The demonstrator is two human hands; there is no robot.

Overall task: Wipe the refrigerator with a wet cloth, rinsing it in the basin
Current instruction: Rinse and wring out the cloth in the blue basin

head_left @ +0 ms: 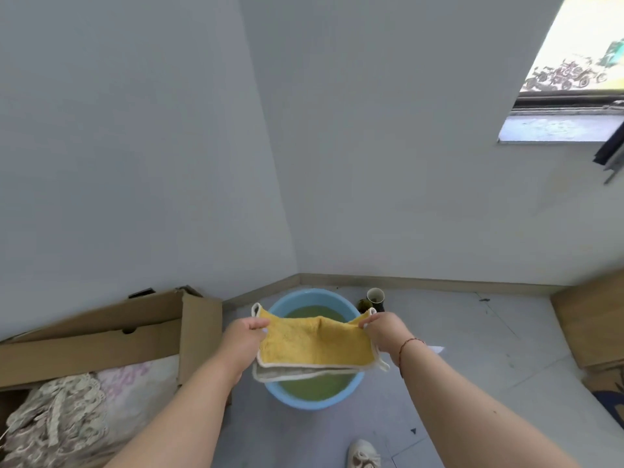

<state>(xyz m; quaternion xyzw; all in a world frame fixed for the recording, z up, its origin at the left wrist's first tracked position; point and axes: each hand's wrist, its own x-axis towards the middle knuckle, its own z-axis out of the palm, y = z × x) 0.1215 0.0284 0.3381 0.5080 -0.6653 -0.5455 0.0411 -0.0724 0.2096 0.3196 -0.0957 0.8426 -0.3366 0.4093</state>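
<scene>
A yellow cloth with a pale trim and a grey underside is stretched flat between both hands, above a light blue basin holding greenish water. My left hand pinches the cloth's left top corner. My right hand pinches the right top corner. The cloth hangs folded, covering the middle of the basin. No refrigerator is in view.
An open cardboard box with lacy fabric inside stands at the left. A dark cup sits behind the basin near the wall corner. Flat cardboard lies at the right. A shoe shows on the grey floor. A window is at the upper right.
</scene>
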